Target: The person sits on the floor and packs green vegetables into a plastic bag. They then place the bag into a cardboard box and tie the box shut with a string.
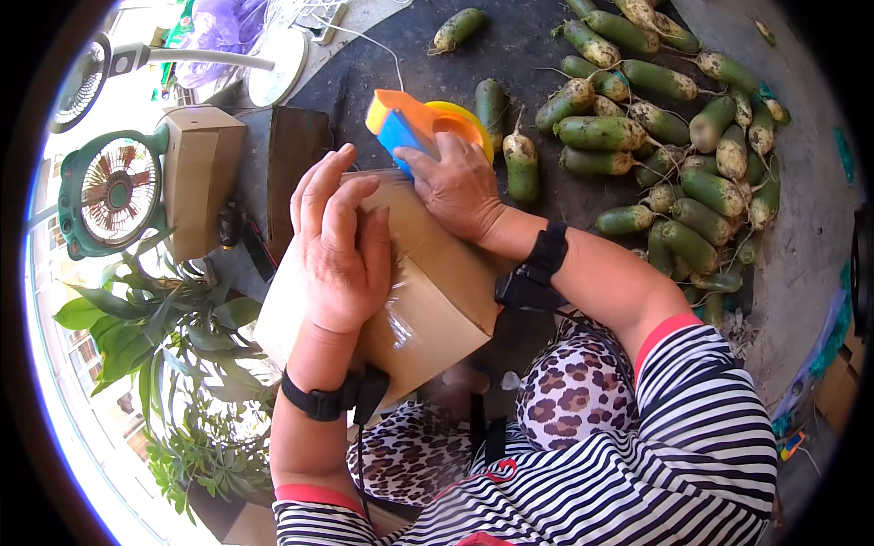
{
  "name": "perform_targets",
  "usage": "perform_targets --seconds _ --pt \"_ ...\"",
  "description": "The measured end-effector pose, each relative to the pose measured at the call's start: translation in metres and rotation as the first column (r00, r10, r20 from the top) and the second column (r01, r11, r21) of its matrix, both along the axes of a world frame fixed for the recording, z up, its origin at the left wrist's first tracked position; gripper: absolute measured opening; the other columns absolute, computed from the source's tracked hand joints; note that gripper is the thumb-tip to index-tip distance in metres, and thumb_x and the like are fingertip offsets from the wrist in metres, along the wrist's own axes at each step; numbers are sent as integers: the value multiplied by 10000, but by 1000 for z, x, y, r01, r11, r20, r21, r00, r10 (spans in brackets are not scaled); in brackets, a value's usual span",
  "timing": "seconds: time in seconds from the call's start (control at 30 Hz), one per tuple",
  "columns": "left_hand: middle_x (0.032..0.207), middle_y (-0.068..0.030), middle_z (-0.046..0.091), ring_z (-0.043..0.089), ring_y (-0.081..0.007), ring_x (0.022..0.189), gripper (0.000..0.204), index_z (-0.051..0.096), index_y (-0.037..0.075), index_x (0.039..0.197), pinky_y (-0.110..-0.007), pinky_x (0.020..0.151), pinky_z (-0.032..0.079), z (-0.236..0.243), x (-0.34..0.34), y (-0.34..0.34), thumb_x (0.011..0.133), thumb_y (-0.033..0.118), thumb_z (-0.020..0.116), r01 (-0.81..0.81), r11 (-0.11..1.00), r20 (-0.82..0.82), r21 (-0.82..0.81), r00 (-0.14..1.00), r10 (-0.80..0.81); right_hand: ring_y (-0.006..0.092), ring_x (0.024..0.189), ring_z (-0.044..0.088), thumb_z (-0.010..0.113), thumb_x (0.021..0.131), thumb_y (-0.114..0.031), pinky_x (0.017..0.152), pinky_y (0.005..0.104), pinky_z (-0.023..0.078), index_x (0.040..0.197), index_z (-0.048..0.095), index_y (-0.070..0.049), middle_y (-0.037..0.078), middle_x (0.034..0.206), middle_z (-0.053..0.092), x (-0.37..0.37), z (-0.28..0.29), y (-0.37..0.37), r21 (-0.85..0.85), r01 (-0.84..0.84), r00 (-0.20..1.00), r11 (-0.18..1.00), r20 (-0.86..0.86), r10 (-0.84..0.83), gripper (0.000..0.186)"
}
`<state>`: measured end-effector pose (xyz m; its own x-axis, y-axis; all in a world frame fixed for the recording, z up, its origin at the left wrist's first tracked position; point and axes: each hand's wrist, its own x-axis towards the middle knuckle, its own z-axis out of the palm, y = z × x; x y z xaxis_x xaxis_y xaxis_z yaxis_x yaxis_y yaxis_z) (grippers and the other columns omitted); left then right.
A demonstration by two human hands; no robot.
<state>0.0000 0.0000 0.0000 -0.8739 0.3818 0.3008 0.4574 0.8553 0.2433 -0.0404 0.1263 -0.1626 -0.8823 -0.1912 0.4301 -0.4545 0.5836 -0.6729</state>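
Observation:
A brown cardboard box (446, 296) sits in front of me, tilted toward my lap. Shiny clear tape (394, 323) runs over its top and near side. My right hand (462, 193) is closed round an orange, blue and yellow tape dispenser (403, 127) at the box's far edge. On the left part of the box rests my left hand (335, 259), its fingers apart and slightly bent, with nothing in them. The dispenser's underside and the tape end are hidden.
Many green radishes (601, 134) lie heaped on the dark ground to the right, a few near the dispenser. At left stand a green fan (118, 191), another carton (205, 177) and leafy plants (155, 337). A white-based fan (278, 65) is at far left.

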Motion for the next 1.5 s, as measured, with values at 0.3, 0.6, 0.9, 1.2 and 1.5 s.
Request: perform_targets --seconds 0.3,0.6,0.9,1.2,1.5 --pt "1290 -209 528 510 -358 1184 192 581 12 1064 -436 1010 402 -5 3 -2 874 27 558 -30 997 -37 -73 999 27 277 879 558 516 886 -156 753 408 421 1141 645 -213 116 926 535 -3 -126 7 215 -145 986 966 -52 160 292" --pt "982 -110 580 554 -328 931 187 608 65 955 -420 842 458 -3 37 2 784 24 670 -116 991 -161 -58 981 106 310 902 589 622 827 -192 773 425 454 1093 657 -210 128 913 564 13 -76 74 351 -265 962 898 161 220 270" --pt "1479 -178 394 320 -334 1405 484 444 11 1392 -438 1150 245 6 186 -53 945 195 477 -411 875 114 -256 886 450 365 948 623 580 821 -203 843 465 490 1070 694 -164 179 966 641 70 42 183 464 -533 782 707 588 204 276" --pt "1514 -197 326 253 -346 1428 573 385 -19 1419 -450 1164 190 -14 240 -96 952 301 479 -608 767 55 -205 775 629 314 967 655 585 722 -121 823 395 532 1118 706 -131 144 1038 696 99 147 92 361 -927 304 -103 883 357 415" --pt "1494 -243 332 271 -384 1409 575 409 -58 1384 -444 1158 212 -8 238 -82 924 264 533 -596 793 93 -129 788 608 346 921 667 566 810 -135 766 454 531 1013 700 -129 157 969 675 285 -49 32 398 -912 390 98 766 511 243"
